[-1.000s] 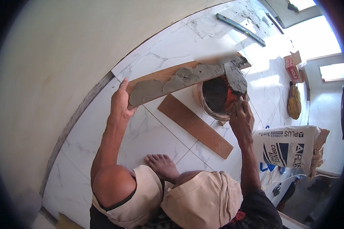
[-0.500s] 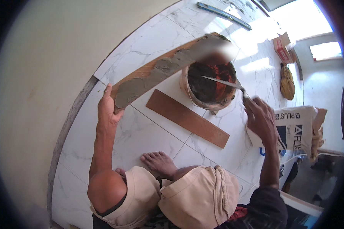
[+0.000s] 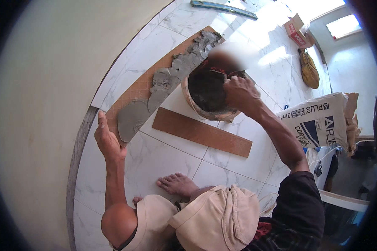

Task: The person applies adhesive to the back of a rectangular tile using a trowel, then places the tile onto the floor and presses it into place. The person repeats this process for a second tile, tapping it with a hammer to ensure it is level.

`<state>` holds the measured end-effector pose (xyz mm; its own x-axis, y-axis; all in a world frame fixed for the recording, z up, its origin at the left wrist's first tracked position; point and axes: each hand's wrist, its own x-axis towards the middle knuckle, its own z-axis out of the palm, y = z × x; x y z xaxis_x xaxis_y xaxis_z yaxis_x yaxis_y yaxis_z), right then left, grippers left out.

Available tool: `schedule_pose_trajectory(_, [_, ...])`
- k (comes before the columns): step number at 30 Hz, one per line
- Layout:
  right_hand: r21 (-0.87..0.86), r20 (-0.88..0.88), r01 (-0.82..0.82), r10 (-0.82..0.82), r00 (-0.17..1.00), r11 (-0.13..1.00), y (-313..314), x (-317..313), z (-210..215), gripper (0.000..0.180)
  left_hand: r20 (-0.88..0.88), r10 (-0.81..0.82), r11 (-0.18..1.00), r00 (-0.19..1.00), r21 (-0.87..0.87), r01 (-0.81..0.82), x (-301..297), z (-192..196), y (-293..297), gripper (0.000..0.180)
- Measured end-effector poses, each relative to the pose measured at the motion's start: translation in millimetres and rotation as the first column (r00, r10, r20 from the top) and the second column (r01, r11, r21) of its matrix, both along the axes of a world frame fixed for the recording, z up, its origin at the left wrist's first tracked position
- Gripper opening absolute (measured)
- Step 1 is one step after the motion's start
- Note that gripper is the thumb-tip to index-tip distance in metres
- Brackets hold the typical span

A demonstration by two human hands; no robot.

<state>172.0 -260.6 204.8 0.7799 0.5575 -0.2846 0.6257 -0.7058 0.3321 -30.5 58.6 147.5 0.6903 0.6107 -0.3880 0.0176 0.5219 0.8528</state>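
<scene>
My left hand [image 3: 109,140] grips the near end of a long brown tile strip [image 3: 134,90], which slants up and away to the right. Its upward face shows a grid pattern. Grey mortar [image 3: 165,79] lies in ragged lumps along its right side, with a smoother patch near my hand. The strip's far end is close to a bucket [image 3: 190,100] with dark grey mortar inside. Over the bucket's right rim, my right hand [image 3: 241,93] is closed round the handle of a trowel, whose blade is mostly hidden in the bucket.
A second brown tile strip [image 3: 203,131] lies flat on the white marbled floor [image 3: 171,157]. To the right are a printed white bag [image 3: 316,121], a mustard-coloured bag [image 3: 309,71] and a red-and-white carton [image 3: 297,33]. A spirit level [image 3: 224,9] lies at the back; a wall [image 3: 50,104] borders the left.
My right hand has swung left and forward, taking the trowel down into the bucket. The tile strip now shows more bare grid along its left, and its mortar looks lumpier.
</scene>
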Motion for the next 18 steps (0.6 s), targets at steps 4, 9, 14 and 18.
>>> schedule_pose_trajectory(4, [-0.063, -0.069, -0.092, 0.088, 0.994, 0.994, 18.4, -3.9, 5.0, 0.012, -0.006, -0.055, 0.998, 0.998, -0.03, 0.055, -2.2, 0.4, -6.6, 0.069])
schedule_pose_trajectory(9, [-0.03, -0.223, -0.139, 0.129, 0.966, 0.99, 28.5, -5.8, 20.7, 0.013, -0.015, -0.001, 1.0, 1.0, 0.018, 0.001, 0.0, -28.2, -14.1, 0.068])
schedule_pose_trajectory(14, [-0.036, -0.403, 0.066, -0.075, 0.912, 0.997, 24.0, 3.8, 32.3, 0.011, -0.136, -0.011, 0.999, 0.991, -0.053, 0.004, 4.5, -3.1, -18.8, 0.069])
schedule_pose_trajectory(18, [0.046, -0.517, -0.209, 0.202, 0.832, 0.977, -37.9, 46.5, -2.2, 0.029, -0.092, -0.049, 0.999, 0.995, -0.022, 0.047, 8.2, -6.5, -23.3, 0.089])
